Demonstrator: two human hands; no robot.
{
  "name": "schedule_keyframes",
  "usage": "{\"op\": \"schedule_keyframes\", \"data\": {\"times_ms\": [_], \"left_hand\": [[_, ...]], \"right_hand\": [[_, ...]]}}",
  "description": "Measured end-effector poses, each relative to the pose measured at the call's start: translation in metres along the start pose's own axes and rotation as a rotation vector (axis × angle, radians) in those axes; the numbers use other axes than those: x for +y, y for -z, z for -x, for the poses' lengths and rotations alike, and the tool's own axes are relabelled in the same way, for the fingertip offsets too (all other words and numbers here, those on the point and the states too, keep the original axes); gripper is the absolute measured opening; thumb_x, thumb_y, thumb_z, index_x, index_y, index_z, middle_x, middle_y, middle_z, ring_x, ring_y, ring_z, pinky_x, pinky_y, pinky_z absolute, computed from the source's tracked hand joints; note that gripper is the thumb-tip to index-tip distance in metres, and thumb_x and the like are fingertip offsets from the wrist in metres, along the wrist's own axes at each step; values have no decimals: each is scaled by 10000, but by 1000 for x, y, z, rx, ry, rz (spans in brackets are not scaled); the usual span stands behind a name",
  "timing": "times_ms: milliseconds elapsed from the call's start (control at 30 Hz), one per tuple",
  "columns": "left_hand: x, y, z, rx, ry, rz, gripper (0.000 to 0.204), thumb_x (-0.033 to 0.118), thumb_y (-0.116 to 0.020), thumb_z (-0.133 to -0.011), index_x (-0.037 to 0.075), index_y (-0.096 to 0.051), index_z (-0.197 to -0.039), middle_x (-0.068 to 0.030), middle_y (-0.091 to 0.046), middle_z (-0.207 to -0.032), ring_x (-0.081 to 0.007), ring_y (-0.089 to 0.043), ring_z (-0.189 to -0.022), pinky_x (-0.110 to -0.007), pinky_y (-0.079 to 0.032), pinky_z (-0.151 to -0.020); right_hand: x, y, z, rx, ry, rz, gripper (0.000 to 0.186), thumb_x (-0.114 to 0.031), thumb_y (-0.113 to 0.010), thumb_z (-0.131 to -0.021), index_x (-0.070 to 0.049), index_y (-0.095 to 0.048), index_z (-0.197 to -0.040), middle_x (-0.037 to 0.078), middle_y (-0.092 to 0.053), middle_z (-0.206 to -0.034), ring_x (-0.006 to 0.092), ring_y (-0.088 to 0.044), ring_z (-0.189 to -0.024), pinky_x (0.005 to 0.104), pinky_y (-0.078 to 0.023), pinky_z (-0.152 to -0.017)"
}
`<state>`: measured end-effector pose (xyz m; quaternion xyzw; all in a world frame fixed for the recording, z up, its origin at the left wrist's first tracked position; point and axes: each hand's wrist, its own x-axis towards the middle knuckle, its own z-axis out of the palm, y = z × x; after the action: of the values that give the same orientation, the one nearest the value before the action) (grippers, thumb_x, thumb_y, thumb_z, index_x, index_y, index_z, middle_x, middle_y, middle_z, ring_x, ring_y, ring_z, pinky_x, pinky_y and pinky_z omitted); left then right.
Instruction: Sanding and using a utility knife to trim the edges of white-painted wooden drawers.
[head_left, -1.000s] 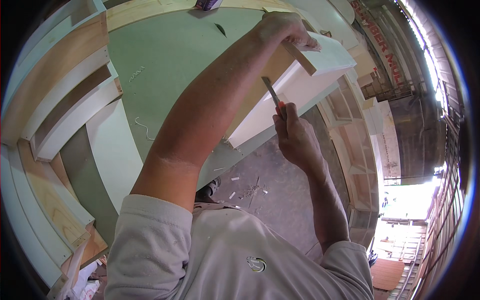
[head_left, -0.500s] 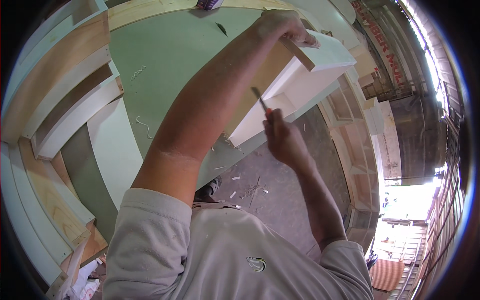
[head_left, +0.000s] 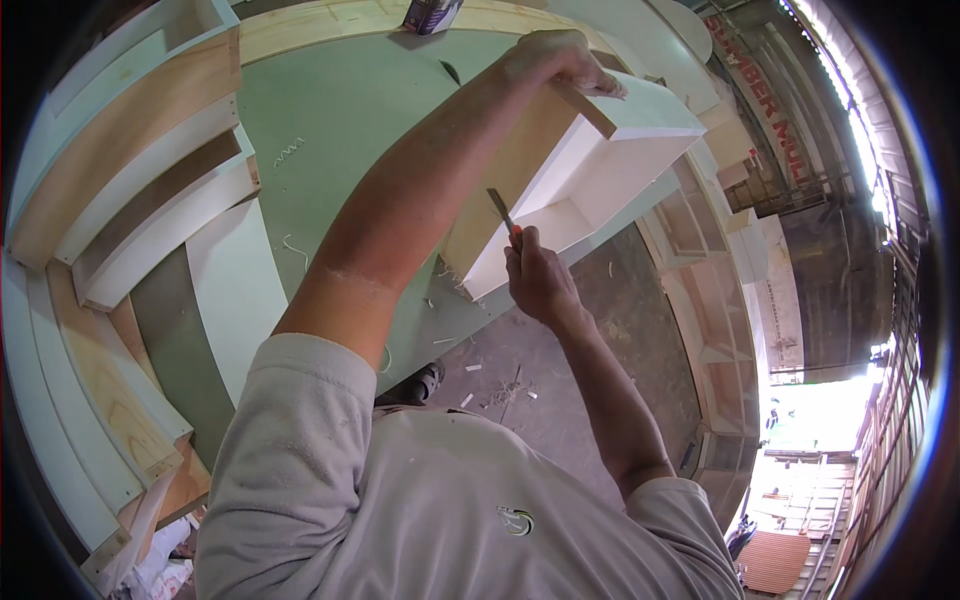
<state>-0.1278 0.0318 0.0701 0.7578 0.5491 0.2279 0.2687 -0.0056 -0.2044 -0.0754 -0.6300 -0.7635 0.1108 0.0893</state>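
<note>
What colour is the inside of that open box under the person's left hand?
The inside of the box is white, seen best in the head view.

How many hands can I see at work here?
2. The left hand rests on the far end of the white-sided box; the right hand grips a bladed tool. No others show.

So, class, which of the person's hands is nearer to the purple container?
Left. The left hand is on the white open box, lower and right of the purple container; the right hand, holding a flat-bladed tool, is much farther down the picture.
</note>
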Motion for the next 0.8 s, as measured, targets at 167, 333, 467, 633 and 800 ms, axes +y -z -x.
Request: {"op": "schedule_keyframes", "data": {"times_ms": [167,333,467,633,800], "left_hand": [[-17,-15,-14,131,-217,-14,854,848,-701,-633,1,-736,-736,-127,-684,-721,-251,-651,-696,-374,-504,-640],[-3,2,-7,-86,-127,31,794,745,-798,-592,106,-767,-1062,-74,-739,-1046,-248,-682,-970,-369,-522,-851],[10,5,6,-37,39,-20,784,743,-793,-608,105,-767,-1062,-79,-739,-1011,-251,-686,-945,-367,-523,-843],[19,13,36,-75,-179,43,779,738,-783,-634,94,-763,-1072,-94,-736,-1038,-249,-681,-960,-367,-524,-839],[-13,-12,-32,-3,-169,88,745,707,-802,-640,90,-768,-1056,-79,-740,-1030,-241,-677,-934,-375,-524,-825]], "right_hand": [[-10,11,20,42,-35,-161,253,-222,-497,-1006,5,-418,-1086,320,-654,-825,521,-635,-810,612,-458,-717],[-2,-14,12,-5,-72,-27,248,-219,-493,-1009,-4,-406,-1096,314,-657,-826,517,-640,-817,607,-471,-721],[-1,-13,17,0,-26,-63,247,-220,-488,-1010,-10,-398,-1103,318,-659,-830,525,-636,-809,608,-471,-722],[15,-32,20,-2,-85,-50,248,-213,-491,-1006,-3,-402,-1104,323,-658,-808,527,-638,-786,607,-474,-707],[5,-36,12,-68,-63,-35,262,-210,-493,-1003,8,-395,-1109,325,-656,-801,526,-639,-777,611,-472,-707]]}}
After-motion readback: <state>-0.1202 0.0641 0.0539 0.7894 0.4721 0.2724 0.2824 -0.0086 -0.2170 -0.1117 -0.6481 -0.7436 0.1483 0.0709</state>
